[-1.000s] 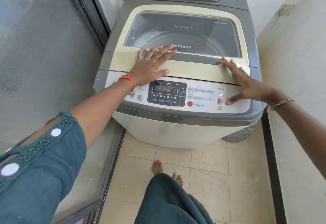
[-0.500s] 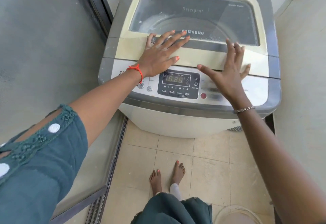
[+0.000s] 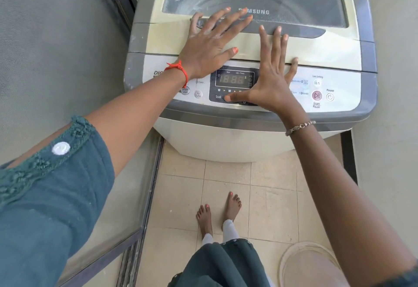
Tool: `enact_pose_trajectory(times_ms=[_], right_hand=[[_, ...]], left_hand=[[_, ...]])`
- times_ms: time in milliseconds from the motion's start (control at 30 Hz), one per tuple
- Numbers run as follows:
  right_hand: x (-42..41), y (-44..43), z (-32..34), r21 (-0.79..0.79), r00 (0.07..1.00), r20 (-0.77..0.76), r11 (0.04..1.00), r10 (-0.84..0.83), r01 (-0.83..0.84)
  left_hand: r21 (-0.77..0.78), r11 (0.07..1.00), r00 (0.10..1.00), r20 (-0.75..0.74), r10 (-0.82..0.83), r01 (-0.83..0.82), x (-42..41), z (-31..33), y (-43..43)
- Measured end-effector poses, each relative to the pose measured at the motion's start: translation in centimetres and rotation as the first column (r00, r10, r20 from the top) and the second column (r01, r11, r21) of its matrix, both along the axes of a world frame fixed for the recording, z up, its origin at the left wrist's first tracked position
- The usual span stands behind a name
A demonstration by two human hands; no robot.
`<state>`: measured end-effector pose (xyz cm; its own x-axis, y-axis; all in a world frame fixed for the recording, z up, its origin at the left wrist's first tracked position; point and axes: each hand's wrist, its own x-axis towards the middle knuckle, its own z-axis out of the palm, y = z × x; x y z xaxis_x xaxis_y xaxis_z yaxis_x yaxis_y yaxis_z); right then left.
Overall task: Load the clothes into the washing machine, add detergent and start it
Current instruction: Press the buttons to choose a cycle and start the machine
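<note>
A top-loading washing machine (image 3: 334, 53) stands in front of me with its cream lid (image 3: 316, 47) closed and a dark window in it. My left hand (image 3: 210, 44) lies flat on the lid's front, fingers spread over the grey handle strip (image 3: 300, 31). My right hand (image 3: 270, 78) is spread over the control panel (image 3: 339, 83), its fingers reaching onto the lid and its thumb touching the dark display area (image 3: 235, 80) near the word Soak. The display shows lit digits. No clothes or detergent container show.
A glass sliding door (image 3: 56, 49) runs along the left, a plain wall (image 3: 393, 83) on the right. My bare feet (image 3: 217, 212) stand on beige floor tiles. The rim of a translucent tub (image 3: 291, 257) sits at the lower right, partly behind my arm.
My right hand has moved left from the Start/Pause button, across the panel, and now covers the display's right side with its thumb on the panel. The left hand stayed on the lid.
</note>
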<state>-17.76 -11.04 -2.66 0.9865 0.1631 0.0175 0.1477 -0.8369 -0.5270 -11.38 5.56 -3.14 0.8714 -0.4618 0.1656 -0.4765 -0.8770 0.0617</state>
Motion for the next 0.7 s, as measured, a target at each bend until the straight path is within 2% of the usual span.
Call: enact_pose_trajectory(times_ms=[700], right_hand=[[-0.42,0.22,0.28,0.073,0.999,-0.002,0.996,-0.041,0.041]], left_hand=[[-0.001,1.0,1.0,-0.008,0.003,-0.003,-0.06,-0.03,-0.25]])
